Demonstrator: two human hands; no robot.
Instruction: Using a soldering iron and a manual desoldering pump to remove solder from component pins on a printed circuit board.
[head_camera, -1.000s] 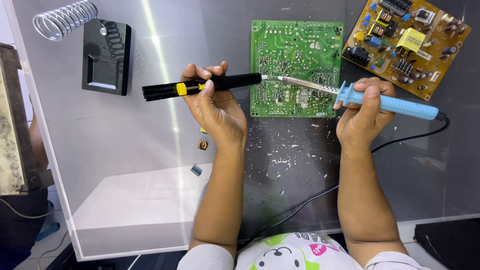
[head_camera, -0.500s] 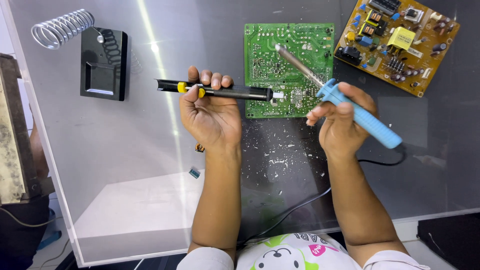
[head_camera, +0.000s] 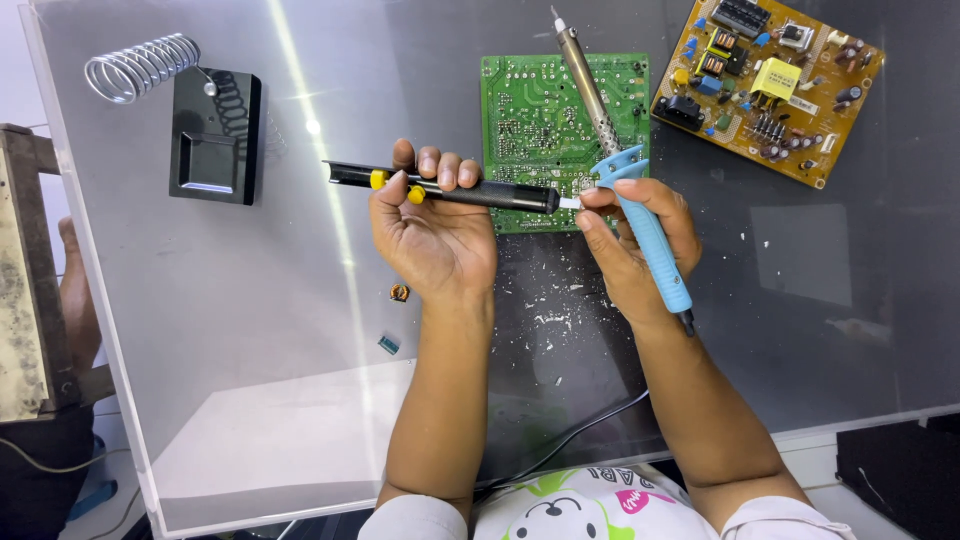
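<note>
My left hand (head_camera: 432, 232) grips a black desoldering pump (head_camera: 450, 189) with yellow buttons, held level above the table, its white tip pointing right. My right hand (head_camera: 632, 250) holds a blue-handled soldering iron (head_camera: 640, 215) with its metal barrel pointing up and away, the tip above the far edge of a green circuit board (head_camera: 530, 110). The fingers of my right hand touch the pump's white tip. The green board lies solder side up just beyond both hands.
A yellow-brown circuit board (head_camera: 770, 85) with components lies at the far right. A black soldering stand (head_camera: 213, 135) with a coiled wire holder (head_camera: 140, 65) sits far left. Solder flecks and two small loose components (head_camera: 399, 292) lie near my left wrist. The iron's cable (head_camera: 570, 440) trails toward me.
The soldering iron has swung from pointing left over the board to pointing up and away. My right hand has moved in to the pump's tip. The left hand stayed nearly still.
</note>
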